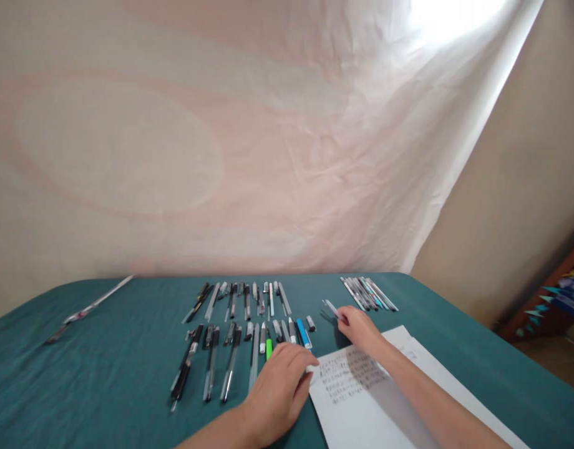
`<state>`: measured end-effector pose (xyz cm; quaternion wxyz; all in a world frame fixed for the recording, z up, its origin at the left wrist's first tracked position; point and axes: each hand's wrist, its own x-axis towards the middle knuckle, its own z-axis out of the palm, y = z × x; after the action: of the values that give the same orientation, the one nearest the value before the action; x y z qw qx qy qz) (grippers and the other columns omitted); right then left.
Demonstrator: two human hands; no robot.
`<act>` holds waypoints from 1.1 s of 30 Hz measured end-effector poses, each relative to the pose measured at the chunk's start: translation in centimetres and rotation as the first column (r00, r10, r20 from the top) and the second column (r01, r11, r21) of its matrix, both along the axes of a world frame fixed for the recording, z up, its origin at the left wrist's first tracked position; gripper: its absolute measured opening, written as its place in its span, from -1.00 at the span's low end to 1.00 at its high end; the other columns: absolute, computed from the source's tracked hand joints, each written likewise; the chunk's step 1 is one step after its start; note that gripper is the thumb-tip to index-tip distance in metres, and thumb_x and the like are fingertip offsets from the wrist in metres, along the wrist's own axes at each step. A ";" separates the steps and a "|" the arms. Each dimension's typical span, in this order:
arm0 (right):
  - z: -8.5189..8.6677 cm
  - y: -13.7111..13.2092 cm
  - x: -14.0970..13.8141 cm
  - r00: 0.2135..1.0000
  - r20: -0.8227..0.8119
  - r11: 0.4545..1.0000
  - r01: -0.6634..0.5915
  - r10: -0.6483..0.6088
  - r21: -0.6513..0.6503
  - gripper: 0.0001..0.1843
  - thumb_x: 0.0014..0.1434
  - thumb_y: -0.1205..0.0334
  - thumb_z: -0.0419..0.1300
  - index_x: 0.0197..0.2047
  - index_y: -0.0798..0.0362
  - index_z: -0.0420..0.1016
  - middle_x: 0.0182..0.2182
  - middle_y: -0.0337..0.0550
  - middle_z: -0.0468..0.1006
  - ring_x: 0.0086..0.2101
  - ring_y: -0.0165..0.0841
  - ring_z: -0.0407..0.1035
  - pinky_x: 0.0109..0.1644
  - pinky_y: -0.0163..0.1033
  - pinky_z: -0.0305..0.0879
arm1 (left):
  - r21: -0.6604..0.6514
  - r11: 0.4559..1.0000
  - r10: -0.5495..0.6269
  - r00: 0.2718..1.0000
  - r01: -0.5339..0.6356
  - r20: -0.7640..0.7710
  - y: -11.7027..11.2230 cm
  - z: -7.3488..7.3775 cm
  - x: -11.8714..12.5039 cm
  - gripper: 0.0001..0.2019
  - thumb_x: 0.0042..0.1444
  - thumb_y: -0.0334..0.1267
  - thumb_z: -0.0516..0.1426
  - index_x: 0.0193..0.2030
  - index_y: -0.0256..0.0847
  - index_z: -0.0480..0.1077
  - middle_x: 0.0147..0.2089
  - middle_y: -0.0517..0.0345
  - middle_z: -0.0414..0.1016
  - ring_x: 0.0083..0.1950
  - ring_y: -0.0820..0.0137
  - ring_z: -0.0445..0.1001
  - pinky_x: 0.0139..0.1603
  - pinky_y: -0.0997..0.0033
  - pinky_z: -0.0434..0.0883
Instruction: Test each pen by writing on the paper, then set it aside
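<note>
My right hand [359,327] is closed on a thin grey pen [332,308], held just above the teal tablecloth [104,368] beyond a white sheet of paper [362,405] with handwritten lines. My left hand [280,390] rests fingers-down near the left edge of the paper, its fingertips touching the near ends of a row of pens, close to a blue pen [303,333] and a green pen [269,347]. Its fingers are curled loosely and hold nothing that I can see.
Two rows of several pens [240,302] lie side by side across the table's middle. A separate small group of pens [369,293] lies at the far right. A long thin stick [88,308] lies at the far left. A draped sheet hangs behind; shelves stand at right.
</note>
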<state>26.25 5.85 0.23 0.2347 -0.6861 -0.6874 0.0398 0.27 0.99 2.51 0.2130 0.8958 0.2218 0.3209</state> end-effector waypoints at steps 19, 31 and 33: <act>5.6 -7.4 -10.4 0.463 -0.838 0.814 -0.580 0.289 -0.040 -0.70 0.18 0.03 0.07 -0.30 0.12 0.37 -0.51 -0.29 0.26 -0.52 -0.51 0.04 -0.47 -0.38 -0.02 | -0.763 0.551 0.293 0.777 0.339 0.557 0.1 1.3 1.4 -0.73 -0.03 -0.17 0.23 -0.26 -0.30 0.36 -0.36 0.16 0.38 -0.42 0.49 0.34 -0.38 0.51 0.30; 4.2 -6.3 -9.1 0.524 -0.827 0.858 -0.503 0.204 -0.107 -0.78 0.12 0.12 0.13 -0.33 0.13 0.42 -0.50 -0.29 0.34 -0.45 -0.47 0.18 -0.35 -0.36 0.09 | -0.760 0.498 0.684 0.350 0.418 0.641 6.2 3.0 -1.7 -0.88 -0.01 -0.33 0.23 -0.37 -0.32 0.39 -0.45 0.23 0.37 -0.47 0.62 0.34 -0.43 0.68 0.32; 4.4 -6.0 -8.6 0.570 -0.795 0.888 -0.450 0.206 -0.092 -0.76 0.13 0.10 0.12 -0.32 0.12 0.44 -0.54 -0.30 0.32 -0.49 -0.48 0.15 -0.41 -0.37 0.06 | -0.764 0.505 0.727 0.279 0.401 0.628 7.3 2.8 -2.4 -0.93 0.06 -0.38 0.18 -0.38 -0.33 0.38 -0.45 0.21 0.38 -0.47 0.62 0.35 -0.42 0.69 0.35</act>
<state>17.64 -0.16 4.59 0.3905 -0.4878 -0.6247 0.4684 -2.11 8.28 5.32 0.6560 0.2536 0.2851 0.6512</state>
